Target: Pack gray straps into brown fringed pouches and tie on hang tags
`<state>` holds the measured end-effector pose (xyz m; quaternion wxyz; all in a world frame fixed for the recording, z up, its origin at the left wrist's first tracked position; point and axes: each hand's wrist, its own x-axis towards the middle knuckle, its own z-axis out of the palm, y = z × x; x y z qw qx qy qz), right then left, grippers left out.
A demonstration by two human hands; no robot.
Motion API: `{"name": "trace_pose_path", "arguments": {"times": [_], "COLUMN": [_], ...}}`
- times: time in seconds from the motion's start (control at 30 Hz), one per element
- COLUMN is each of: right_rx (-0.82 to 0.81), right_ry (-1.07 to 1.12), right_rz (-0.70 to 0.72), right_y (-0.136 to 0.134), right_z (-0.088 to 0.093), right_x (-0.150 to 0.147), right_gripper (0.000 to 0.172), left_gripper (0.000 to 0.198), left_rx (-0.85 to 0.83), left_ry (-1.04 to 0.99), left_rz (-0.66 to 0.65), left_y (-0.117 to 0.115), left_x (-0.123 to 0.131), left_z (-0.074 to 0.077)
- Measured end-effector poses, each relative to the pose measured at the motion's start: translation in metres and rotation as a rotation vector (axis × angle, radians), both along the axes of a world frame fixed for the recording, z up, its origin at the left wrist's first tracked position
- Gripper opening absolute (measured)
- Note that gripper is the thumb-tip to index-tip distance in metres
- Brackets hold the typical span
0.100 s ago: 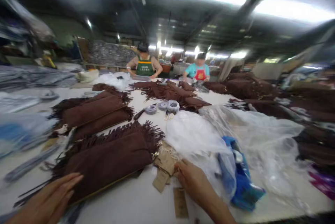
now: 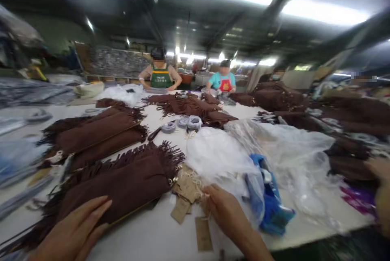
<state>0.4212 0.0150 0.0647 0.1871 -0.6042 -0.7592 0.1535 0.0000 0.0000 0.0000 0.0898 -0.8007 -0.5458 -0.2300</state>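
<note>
Brown bundle [image 2: 122,188], axis: long side slants from near left to far right; right end points toward the paper tags [image 2: 186,185].
Brown bundle, place: lying flat on the white table [image 2: 134,232], left of centre; brown pieces [image 2: 94,135] are stacked just beyond it.
Left hand [image 2: 73,228]: open, fingers stretched out; over the near left part of the bundle, apparently touching it; nothing grasped.
Right hand [image 2: 224,204]: well apart from the left; fingers curled in, just beside the paper tags; whether they pinch a cord cannot be told.
Brown bundle, look: dark brown cloth, softly padded; fringe of thin strips along the far side and right end; yellowish line along the near edge.
Paper tags: kraft brown, overlapping, pale cords among them; a single tag [image 2: 203,234] nearer the viewer.
Wrapping: whitish translucent plastic [image 2: 217,151] beyond the right hand; blue packet [image 2: 276,204] to its right.
</note>
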Motion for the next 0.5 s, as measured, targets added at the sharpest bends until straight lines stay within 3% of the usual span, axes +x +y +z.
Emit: {"name": "trace_pose_path", "arguments": {"times": [0.07,0.17,0.27,0.43,0.5], "right_rx": [0.084,0.169,0.155,0.160,0.178], "right_ry": [0.055,0.141,0.174,0.123,0.111], "right_rz": [-0.099,-0.297,-0.421,-0.455,-0.424], "right_y": [-0.009,-0.029,-0.059,-0.105,-0.114], "right_z": [-0.001,-0.003,-0.008,-0.031,-0.041], "right_x": [0.020,0.056,0.082,0.087,0.080], "right_gripper": [0.025,0.025,0.027,0.025,0.023], "left_gripper": [0.041,0.046,0.045,0.039,0.038], "left_rx": [-0.069,-0.132,-0.118,-0.041,-0.091], "left_ry": [0.073,0.171,0.174,0.027,-0.007], "left_rz": [-0.051,-0.022,-0.048,-0.335,-0.434], "left_y": [0.013,0.027,0.035,0.033,0.030], "left_x": [0.010,0.023,0.048,0.134,0.175], "left_z": [-0.004,-0.005,0.005,0.036,0.043]}}
